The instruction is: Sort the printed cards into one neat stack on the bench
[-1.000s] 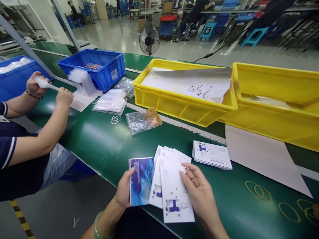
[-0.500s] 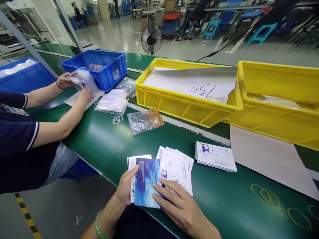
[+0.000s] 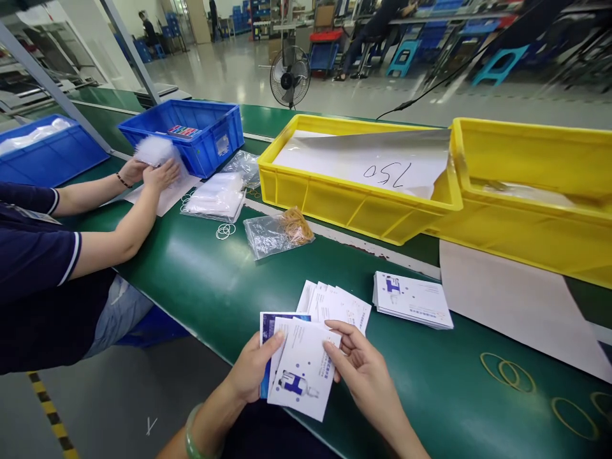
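My left hand (image 3: 252, 371) grips the left edge of a small stack made of a blue booklet (image 3: 265, 331) with a white leaflet (image 3: 302, 373) lying on top. My right hand (image 3: 363, 373) pinches the right edge of that white leaflet, thumb on its upper side. Just beyond the held stack, a fan of white leaflets (image 3: 337, 306) lies on the green table (image 3: 205, 280). To the right of it rests a neat pile of the same leaflets (image 3: 412, 299).
Two yellow bins (image 3: 354, 204) (image 3: 530, 172) stand at the back, the left one holding a sheet marked 750. A bag of rubber bands (image 3: 280, 231), clear bags (image 3: 215, 194) and loose bands (image 3: 507, 370) lie about. A person's hands (image 3: 153, 172) work by a blue bin (image 3: 191, 131).
The blue booklet was on top under my right hand; now a white leaflet lies over it, pinched by my right hand. The person on the left moved both hands onto a white fluffy item.
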Demonstrator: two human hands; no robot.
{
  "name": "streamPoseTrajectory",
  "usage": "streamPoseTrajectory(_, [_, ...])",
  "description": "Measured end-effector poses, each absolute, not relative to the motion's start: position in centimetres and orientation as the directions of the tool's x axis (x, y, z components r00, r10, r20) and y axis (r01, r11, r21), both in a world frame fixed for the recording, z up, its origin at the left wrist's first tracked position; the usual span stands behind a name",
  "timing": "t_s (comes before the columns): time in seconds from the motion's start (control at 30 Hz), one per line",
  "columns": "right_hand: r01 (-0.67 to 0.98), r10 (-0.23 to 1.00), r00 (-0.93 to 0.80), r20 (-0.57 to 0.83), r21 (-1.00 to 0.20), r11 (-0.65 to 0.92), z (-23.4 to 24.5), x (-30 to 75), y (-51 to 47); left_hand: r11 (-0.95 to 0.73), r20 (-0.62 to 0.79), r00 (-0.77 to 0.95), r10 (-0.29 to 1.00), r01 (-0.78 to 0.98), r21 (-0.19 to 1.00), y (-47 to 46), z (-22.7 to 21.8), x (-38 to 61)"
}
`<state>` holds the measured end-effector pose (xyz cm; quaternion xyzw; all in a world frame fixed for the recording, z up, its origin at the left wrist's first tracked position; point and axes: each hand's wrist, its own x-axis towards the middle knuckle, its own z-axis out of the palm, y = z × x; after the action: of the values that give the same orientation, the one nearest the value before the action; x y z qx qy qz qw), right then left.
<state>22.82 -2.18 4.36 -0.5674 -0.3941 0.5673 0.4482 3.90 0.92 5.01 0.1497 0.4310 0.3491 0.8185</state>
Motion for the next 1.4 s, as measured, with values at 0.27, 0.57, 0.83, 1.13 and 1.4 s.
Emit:
streamPoseTrajectory(0.27, [0.484, 0.963, 0.270, 0.015, -0.867, -0.123, 3.2, 27.3, -0.3, 0.684, -0.532, 0.458, 0.713, -0.621, 0.382, 3.0, 5.2, 2.3])
streamPoseTrajectory(0.57, [0.533, 0.589, -0.600, 0.541, -0.278, 0.799, 4.9, 23.1, -1.9, 0.762, -0.627, 0.483, 0.611, -0.573, 0.301, 3.2, 5.1, 3.1])
streamPoseTrajectory(0.83, [0.378, 0.892, -0.069, 0.446, -0.816, 0.437, 6.8, 23.9, -3.3, 0.671, -0.628, 0.319, 0.709, -0.580, 0.462, 3.4, 4.7, 3.2])
streamPoseTrajectory(1.13, [0.502, 0.988, 0.035, -0.150, -0.852, -0.147, 5.6, 25.6, 0.7, 0.606, -0.476, 0.381, 0.793, -0.400, 0.688, 1.5, 5.2, 6.4])
streamPoseTrajectory(1.4, [0.744, 0.950, -0.126, -0.287, -0.660, -0.101, 3.9, 28.6, 7.2, 0.458, -0.436, 0.154, 0.887, -0.164, 0.874, -0.5, 3.6, 0.8])
